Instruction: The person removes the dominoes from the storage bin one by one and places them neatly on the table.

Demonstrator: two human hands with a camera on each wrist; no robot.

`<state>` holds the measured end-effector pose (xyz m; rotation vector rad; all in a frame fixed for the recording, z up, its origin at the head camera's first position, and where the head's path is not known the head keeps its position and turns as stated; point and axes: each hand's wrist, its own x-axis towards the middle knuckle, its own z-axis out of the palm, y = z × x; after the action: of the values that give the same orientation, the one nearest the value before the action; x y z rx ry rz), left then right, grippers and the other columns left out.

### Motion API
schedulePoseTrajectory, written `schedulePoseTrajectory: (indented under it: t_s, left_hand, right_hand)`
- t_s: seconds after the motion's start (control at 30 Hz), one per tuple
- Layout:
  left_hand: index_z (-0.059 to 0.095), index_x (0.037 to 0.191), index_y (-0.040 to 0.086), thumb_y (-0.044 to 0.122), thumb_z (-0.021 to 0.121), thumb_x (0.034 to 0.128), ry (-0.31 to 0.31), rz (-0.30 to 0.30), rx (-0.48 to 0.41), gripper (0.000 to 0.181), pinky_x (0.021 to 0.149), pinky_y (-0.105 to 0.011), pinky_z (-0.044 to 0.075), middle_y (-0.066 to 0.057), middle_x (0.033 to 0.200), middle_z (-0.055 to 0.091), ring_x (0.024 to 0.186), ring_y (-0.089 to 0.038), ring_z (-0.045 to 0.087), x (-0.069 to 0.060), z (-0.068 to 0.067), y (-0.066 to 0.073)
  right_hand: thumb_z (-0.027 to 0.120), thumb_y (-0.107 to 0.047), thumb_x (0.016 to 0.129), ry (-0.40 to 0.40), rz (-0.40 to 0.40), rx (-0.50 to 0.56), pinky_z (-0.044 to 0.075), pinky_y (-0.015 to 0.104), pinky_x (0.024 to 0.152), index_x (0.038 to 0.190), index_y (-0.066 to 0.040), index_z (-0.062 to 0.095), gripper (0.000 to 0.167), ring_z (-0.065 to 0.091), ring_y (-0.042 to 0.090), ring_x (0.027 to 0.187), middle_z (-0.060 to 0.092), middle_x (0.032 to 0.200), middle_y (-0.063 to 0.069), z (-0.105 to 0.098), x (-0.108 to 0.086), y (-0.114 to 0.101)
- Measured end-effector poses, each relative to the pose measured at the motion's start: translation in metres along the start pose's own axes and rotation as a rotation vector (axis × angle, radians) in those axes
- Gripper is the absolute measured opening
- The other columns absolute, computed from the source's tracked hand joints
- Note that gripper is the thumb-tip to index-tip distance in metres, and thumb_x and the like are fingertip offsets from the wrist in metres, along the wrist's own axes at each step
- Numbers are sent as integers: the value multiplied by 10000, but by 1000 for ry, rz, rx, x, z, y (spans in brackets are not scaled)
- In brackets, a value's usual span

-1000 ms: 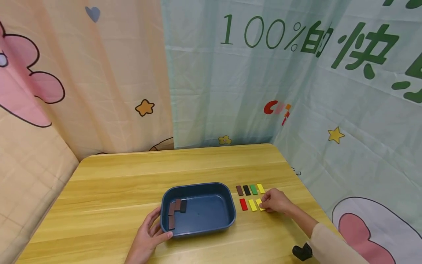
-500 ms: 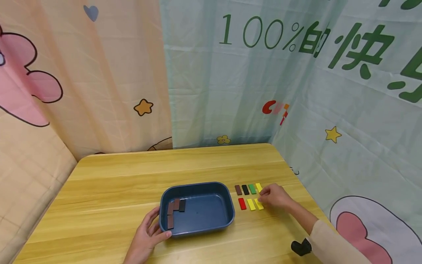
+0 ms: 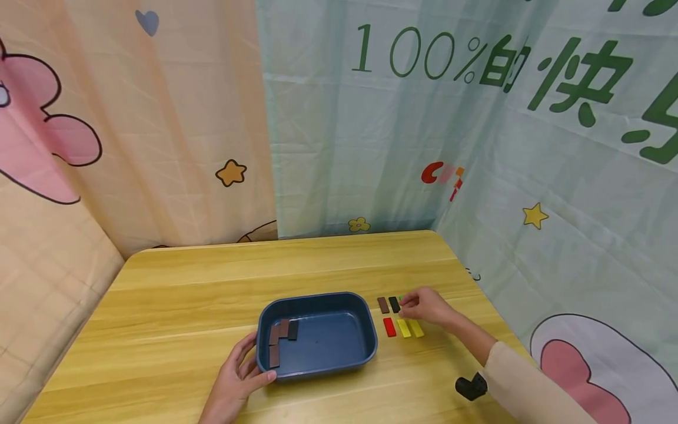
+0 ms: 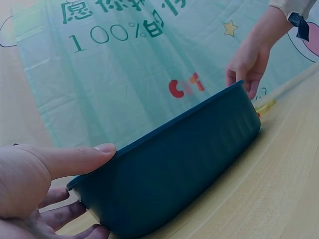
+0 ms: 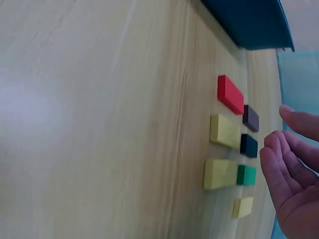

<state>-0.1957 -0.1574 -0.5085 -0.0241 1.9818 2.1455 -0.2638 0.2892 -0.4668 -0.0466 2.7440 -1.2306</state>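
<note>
Cartoon-print curtains (image 3: pixel 339 135) enclose the back & sides; below, a wood-grain table (image 3: pixel 175 306). L hand (image 3: pixel 236 373) grips the near-left corner of the blue bin (image 3: pixel 328 344): thumb on rim, fingers round the outer wall. R hand (image 3: pixel 428 306) is empty, thumb & fingertips a bit apart, by the far row of loose blocks, nr. the black block (image 3: pixel 394 304) & green block (image 5: pixel 246 175). Can't tell if a fingertip touches either.

Tips, imo: set thumb + index to abt. a block's width, come down square, pinch the long edges low, lift straight up. Gaps in the row are small, so a slanted grab cd nudge a neighbour. L hand shd only steady the bin; a tug might shift the pcs. inside.

Far row also has a brown block (image 3: pixel 383 305) at its left end & a yellow block (image 5: pixel 242 207) at its right, the latter hidden in head view. Near row: red block (image 3: pixel 389 327), then 2 yellow blocks (image 3: pixel 404 328). Bin sits left of both rows, apart; inside, along its left: 3 brown pcs. (image 3: pixel 273 355) & 1 black pc. (image 3: pixel 293 330).

Further out: pale sleeve (image 3: pixel 529 383), w/ a dark thing (image 3: pixel 471 387) beside it, ID unclear.
</note>
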Motion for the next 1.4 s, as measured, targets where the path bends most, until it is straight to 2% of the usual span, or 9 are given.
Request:
schedulePoseTrajectory:
  t_s: [0.17, 0.4, 0.67, 0.83, 0.97, 1.4]
  left_hand:
    - [328, 1570, 40, -106, 809, 827, 1, -1, -12, 897, 1006, -336, 527, -245, 1627, 294, 1428, -436, 401, 1, 1, -1]
    - [293, 1582, 13, -128, 794, 829, -16, 34, -17, 915, 1009, -355, 527, -276, 1622, 278, 1428, -468, 383, 1, 1, -2]
    - [327, 1568, 26, -119, 801, 824, -12, 17, -34, 894, 1007, -349, 528, -253, 1621, 299, 1430, -450, 390, 1, 2, -1]
    - [326, 1566, 17, -108, 808, 825, -15, 31, -22, 893, 1014, -363, 523, -266, 1614, 300, 1426, -469, 387, 1, 1, -1]
    - [332, 1565, 32, -103, 808, 829, -10, 22, -16, 887, 1017, -370, 520, -255, 1622, 294, 1429, -456, 392, 1, 0, -1]
    - [325, 1568, 31, -102, 813, 826, -8, 6, -26, 898, 1023, -383, 515, -261, 1623, 290, 1428, -461, 391, 2, 2, -1]
  right_hand:
    - [805, -80, 900, -46, -91, -19, 590, 307, 732, 1066, 65, 728, 233, 667, 173, 810, 704, 884, 22, 4, 8, -16]
    - [801, -70, 904, -93, -190, -56, 603, 348, 788, 1086, 63, 729, 237, 701, 168, 835, 727, 917, 13, 7, 20, -41]
    - [769, -9, 917, -214, -269, -49, 605, 316, 805, 1123, 73, 710, 230, 698, 167, 866, 712, 947, 21, 19, 32, -72]
    - [768, -1, 917, -293, -327, -82, 602, 300, 824, 1157, 80, 702, 262, 704, 160, 894, 727, 1012, 110, 26, 39, -95]
    - [758, 17, 921, -359, -369, -125, 600, 296, 838, 1194, 69, 701, 284, 700, 163, 939, 723, 1093, 184, 34, 45, -114]
    - [760, 17, 921, -557, -506, -197, 560, 214, 869, 1224, 58, 698, 312, 681, 78, 943, 725, 1123, 166, 75, 74, -150]
